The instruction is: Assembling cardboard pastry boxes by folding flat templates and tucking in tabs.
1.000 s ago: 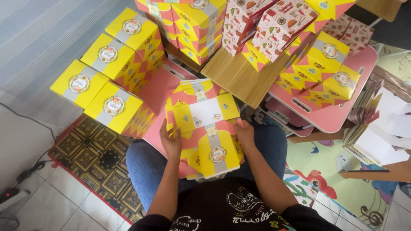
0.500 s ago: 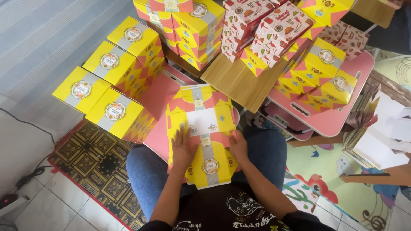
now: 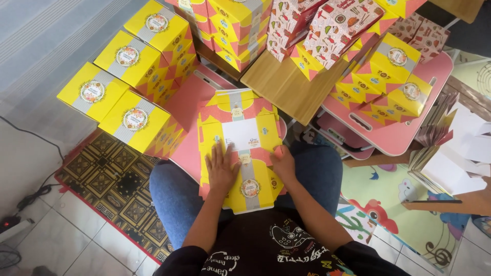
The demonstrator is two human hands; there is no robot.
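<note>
a flat unfolded yellow box (image 3: 240,153) is pressed down on the lap and the near edge of the pink table (image 3: 192,110) by the left hand (image 3: 221,168) and right hand (image 3: 283,163), both laid open-palmed to keep it flat, with finished boxes (image 3: 134,120) stacked at far left.

Count on inspection: one flat unfolded yellow carton (image 3: 240,148) across the lap, with two hands on it. Four assembled yellow boxes at left, for example the nearest one (image 3: 134,120). Two pink low surfaces (image 3: 404,145). Stacks behind are cut off by the frame; their number cannot be told.
</note>
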